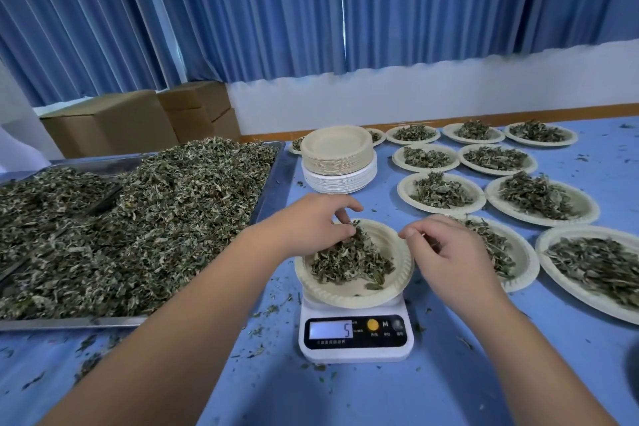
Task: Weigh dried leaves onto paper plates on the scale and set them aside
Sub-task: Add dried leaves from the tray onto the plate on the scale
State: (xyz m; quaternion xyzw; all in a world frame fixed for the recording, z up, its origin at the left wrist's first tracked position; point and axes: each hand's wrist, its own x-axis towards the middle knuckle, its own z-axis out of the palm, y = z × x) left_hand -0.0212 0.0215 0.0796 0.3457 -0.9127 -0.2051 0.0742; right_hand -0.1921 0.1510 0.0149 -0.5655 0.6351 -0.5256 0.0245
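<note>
Head view: left hand (311, 221) pinches leaves (349, 261) in the plate (401, 270) on the scale (356, 339); right hand (449, 252) curled, grip unclear.

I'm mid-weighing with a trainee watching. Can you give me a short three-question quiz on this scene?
1. True or false: the beige paper plate on the white digital kitchen scale is empty.
2. The large metal tray heaped with loose dried leaves sits on which side of the scale? A) left B) right C) behind it
3. Fill in: the scale's display shows the digit ___.
Key: 1 false, it holds dried leaves; 2 A; 3 5.
</note>
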